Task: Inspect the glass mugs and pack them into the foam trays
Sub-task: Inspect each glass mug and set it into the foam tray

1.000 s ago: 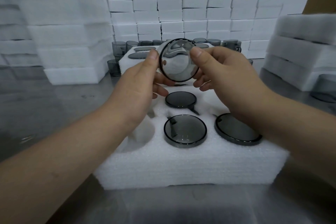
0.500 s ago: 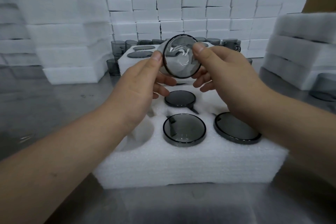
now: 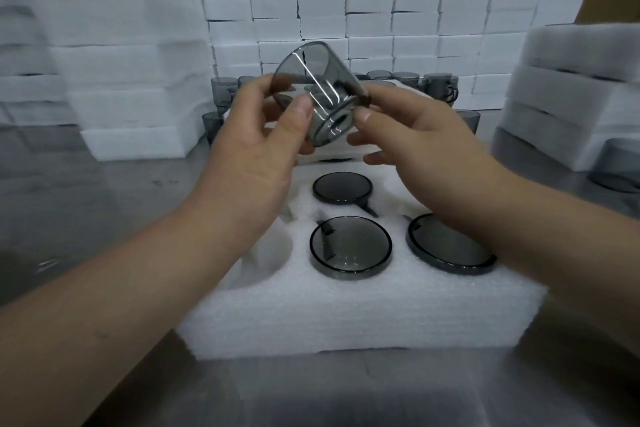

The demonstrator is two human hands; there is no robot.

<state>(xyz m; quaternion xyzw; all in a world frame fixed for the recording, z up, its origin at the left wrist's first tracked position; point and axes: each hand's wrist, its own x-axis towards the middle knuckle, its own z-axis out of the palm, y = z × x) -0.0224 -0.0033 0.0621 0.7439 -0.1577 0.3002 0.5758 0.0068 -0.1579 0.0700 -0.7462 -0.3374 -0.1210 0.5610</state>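
Head view: mug (image 3: pixel 318 94) tilted, base toward camera, pinched between left hand (image 3: pixel 252 163) and right hand (image 3: pixel 426 142).
Mug held above tray (image 3: pixel 346 315), far side; seated mugs (image 3: pixel 350 248) occupy three pockets, near-left pocket (image 3: pixel 273 253) open beneath the left wrist.

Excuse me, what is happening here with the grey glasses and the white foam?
A person is checking a smoky glass mug before packing it. The left hand and right hand both hold it up above the foam tray, tilted with its base toward the camera. Three mugs already sit in the tray's pockets, and the near-left pocket is empty. More loose mugs wait on the table behind, in front of the stacked foam.
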